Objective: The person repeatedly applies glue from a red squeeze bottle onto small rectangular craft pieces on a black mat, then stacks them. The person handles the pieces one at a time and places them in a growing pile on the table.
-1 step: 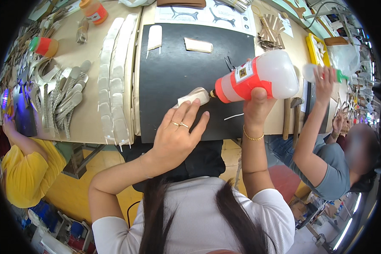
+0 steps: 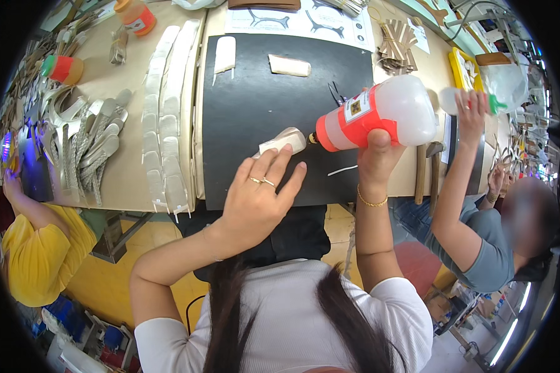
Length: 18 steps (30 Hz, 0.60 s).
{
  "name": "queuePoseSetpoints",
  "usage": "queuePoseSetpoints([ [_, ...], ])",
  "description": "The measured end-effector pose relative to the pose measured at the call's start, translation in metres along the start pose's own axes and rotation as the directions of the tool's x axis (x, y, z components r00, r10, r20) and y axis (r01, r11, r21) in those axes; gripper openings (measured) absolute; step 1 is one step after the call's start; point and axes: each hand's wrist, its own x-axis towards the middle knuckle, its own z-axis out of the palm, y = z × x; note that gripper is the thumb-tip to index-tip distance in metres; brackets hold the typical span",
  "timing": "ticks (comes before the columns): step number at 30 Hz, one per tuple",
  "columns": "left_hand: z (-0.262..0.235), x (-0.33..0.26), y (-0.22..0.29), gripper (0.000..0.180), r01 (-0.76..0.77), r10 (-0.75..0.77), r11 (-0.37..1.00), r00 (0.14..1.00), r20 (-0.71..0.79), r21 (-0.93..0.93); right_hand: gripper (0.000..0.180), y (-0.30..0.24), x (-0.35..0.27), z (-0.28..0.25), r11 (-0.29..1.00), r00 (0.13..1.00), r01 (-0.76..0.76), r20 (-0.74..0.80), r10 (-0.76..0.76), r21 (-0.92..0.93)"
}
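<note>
My left hand [image 2: 255, 186] has its fingers stretched out and thumb apart. Its fingertips rest on a short pale strap piece [image 2: 287, 139], rounded at one end, on a black mat [image 2: 242, 99]. A large translucent bottle [image 2: 410, 112] with a red band lies tilted in my right hand [image 2: 379, 152], whose fingers wrap round it, mostly hidden behind. Its dark narrow nozzle [image 2: 312, 137] points left, right beside the rounded end; I cannot tell if they touch. Two similar pale pieces [image 2: 225, 53] [image 2: 290, 65] lie farther up the mat.
Rows of pale pieces [image 2: 169, 118] and a pile of braided straps [image 2: 99, 143] lie left. Two hammers [image 2: 434, 168] lie right of the mat, near a yellow tray [image 2: 463, 68]. At right a co-worker's hand [image 2: 471, 115] holds a green-capped bottle; another person in yellow [image 2: 46, 252] is at left.
My hands, the large bottle and the strap piece keep their places. The co-worker's hand at right has shifted slightly left with the green-capped bottle.
</note>
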Motion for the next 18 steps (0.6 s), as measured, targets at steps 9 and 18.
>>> queuePoseSetpoints([
  [9,-0.007,0.02,-0.024,0.038,-0.034,0.033,0.998,0.999,-0.024,-0.045,0.06,0.004,0.009,0.01,0.997,0.994,0.022,0.109,-0.013,-0.079],
  [18,-0.008,0.023,-0.027,0.028,-0.015,0.013,0.995,1.0,-0.024,-0.101,0.066,0.006,0.007,0.002,0.966,0.987,0.059,0.159,-0.019,-0.252],
])
